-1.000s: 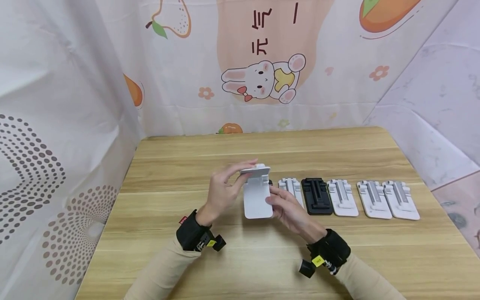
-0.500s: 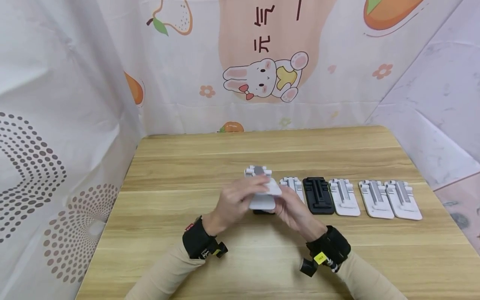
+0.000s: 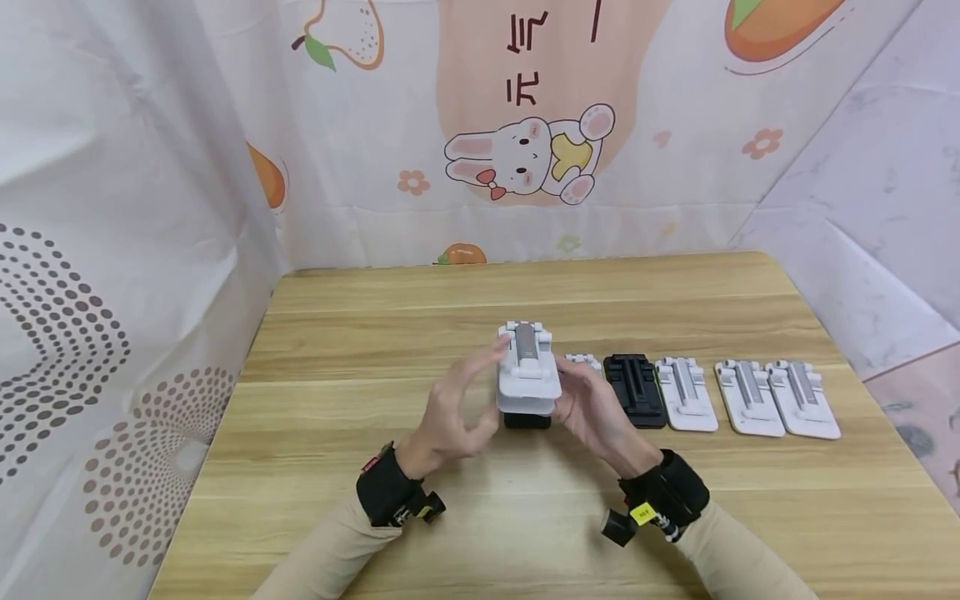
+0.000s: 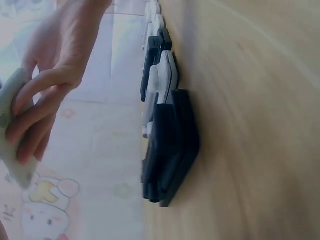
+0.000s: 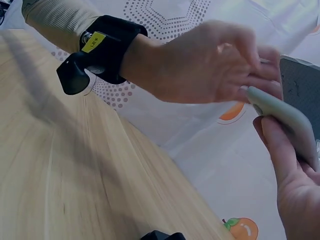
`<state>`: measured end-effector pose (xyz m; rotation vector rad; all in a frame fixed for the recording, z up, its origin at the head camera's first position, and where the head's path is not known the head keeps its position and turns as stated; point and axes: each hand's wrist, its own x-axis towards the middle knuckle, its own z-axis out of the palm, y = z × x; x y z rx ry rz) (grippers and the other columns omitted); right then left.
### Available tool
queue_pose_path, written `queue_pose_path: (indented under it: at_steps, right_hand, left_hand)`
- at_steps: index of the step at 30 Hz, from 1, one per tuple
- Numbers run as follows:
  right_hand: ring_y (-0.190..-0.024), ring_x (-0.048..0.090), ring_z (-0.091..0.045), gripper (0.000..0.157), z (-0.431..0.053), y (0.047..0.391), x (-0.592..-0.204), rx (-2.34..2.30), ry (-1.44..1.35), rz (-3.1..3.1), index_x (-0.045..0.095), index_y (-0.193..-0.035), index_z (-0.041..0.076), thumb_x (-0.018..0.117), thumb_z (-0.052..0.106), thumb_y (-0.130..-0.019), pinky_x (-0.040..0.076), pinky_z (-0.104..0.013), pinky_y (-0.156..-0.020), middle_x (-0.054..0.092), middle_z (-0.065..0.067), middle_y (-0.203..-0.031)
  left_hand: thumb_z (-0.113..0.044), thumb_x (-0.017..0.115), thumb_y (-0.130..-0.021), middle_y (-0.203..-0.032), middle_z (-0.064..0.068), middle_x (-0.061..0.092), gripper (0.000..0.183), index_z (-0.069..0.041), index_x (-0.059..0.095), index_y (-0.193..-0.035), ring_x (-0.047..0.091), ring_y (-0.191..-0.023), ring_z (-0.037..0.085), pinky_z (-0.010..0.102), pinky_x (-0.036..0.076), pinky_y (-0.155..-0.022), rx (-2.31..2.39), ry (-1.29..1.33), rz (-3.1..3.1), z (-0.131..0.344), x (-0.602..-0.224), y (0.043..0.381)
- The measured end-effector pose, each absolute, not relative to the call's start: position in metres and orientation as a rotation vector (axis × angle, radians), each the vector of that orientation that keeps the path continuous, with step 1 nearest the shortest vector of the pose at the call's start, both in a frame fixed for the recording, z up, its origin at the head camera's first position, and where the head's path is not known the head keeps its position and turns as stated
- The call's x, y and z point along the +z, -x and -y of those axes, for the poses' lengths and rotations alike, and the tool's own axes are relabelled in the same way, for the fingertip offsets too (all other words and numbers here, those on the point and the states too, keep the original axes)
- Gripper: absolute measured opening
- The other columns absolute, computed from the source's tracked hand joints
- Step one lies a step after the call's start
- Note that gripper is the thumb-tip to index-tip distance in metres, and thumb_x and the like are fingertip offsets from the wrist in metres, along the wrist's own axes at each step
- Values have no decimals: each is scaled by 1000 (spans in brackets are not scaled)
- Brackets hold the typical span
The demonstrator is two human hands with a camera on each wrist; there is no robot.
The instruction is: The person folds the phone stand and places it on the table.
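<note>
A white folding phone stand [image 3: 527, 371] is held above the table, its hinged arm with a grey strip facing up. My right hand [image 3: 596, 417] grips its right edge; in the left wrist view the fingers [image 4: 40, 95] curl round it. My left hand [image 3: 450, 412] is at the stand's left side, thumb and index finger spread apart. In the right wrist view that left hand [image 5: 215, 65] is blurred, its fingertips close to the stand [image 5: 287, 112]; contact is hard to tell. Below the held stand, a black phone stand [image 3: 527, 421] lies on the table, mostly hidden.
To the right a row of folded phone stands lies on the wooden table [image 3: 360, 333]: a partly covered white stand [image 3: 583, 360], a black stand [image 3: 635, 392] and several more white ones, such as the far right stand [image 3: 802, 400]. A printed curtain [image 3: 360, 158] hangs behind.
The white phone stand's raised plate has been folded down, and the stand has been turned so its hinged arm shows. My left hand has moved from its top to its left side.
</note>
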<state>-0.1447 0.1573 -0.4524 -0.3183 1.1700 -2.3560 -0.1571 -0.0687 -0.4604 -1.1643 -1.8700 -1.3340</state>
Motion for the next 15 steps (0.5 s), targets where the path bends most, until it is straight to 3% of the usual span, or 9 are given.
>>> queue_pose_path:
  at_steps: [2, 6, 10, 12, 15]
  right_hand:
    - [-110, 68, -13, 41, -158, 144, -453, -2368, 338, -1173, 44, -144, 7, 26, 29, -115, 58, -26, -90, 62, -5, -128]
    - [-112, 68, -11, 36, -159, 143, -454, -2324, 359, -1291, 49, -141, 13, 35, 33, -114, 58, -26, -92, 66, -1, -128]
    - [-111, 68, -9, 51, -159, 143, -456, -2260, 355, -1398, 35, -153, -3, 38, 28, -114, 58, -25, -92, 70, 2, -125]
    - [-110, 68, -9, 59, -158, 144, -456, -2237, 352, -1410, 22, -157, -10, 38, 25, -113, 58, -26, -92, 70, 3, -124]
    - [-112, 68, -10, 65, -156, 145, -457, -2213, 334, -1402, 10, -160, -11, 40, 21, -112, 58, -26, -93, 69, 3, -126]
  left_hand:
    - [-4, 53, -78, -142, 33, 54, 61, 16, 49, -135, 55, -133, 42, 50, 48, -111, -1490, 1053, 1878, 71, -464, 157]
    - [-16, 44, -98, -138, 29, 57, 51, 10, 48, -141, 66, -108, 41, 58, 57, -91, -1843, 696, 2085, 72, -460, 156]
    - [-37, 40, -107, -123, 23, 63, 55, 2, 50, -144, 66, -82, 26, 52, 60, -76, -2226, 381, 2388, 69, -449, 156]
    - [-41, 44, -106, -118, 21, 65, 58, 2, 51, -144, 65, -82, 20, 43, 59, -74, -2353, 308, 2485, 67, -445, 156]
    - [-38, 52, -103, -116, 21, 66, 57, 4, 52, -142, 64, -86, 15, 32, 58, -70, -2450, 275, 2531, 65, -443, 158]
